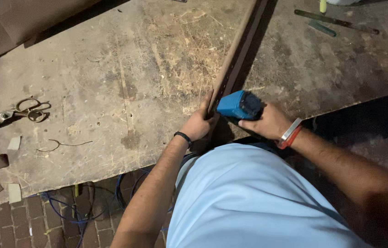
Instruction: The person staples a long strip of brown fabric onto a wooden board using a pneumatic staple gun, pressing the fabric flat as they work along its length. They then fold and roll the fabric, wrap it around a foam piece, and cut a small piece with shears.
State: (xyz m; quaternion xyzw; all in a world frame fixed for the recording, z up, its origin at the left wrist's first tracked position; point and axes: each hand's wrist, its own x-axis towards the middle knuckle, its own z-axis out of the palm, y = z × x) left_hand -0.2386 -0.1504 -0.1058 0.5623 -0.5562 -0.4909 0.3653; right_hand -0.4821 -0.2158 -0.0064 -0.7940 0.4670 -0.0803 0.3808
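A long dark wooden strip (pixel 242 50) lies across the worn workbench (pixel 111 92), running from the top centre down to the near edge. My left hand (pixel 199 123) grips the near end of the strip, thumb along its edge; a black band sits on that wrist. My right hand (pixel 269 121) holds a blue power tool (pixel 240 105) pressed against the strip's near end, just right of the left hand. Bracelets in silver and orange circle the right wrist. The tool's working tip is hidden beneath its body.
Metal scissors (pixel 12 112) lie at the bench's left. Small wood offcuts (pixel 8 183) sit near the front left corner, and a thin wire (pixel 61 144) lies beside them. A flat metal ruler (pixel 336 20) rests at the top right. Blue cable (pixel 88 206) trails over the brick floor.
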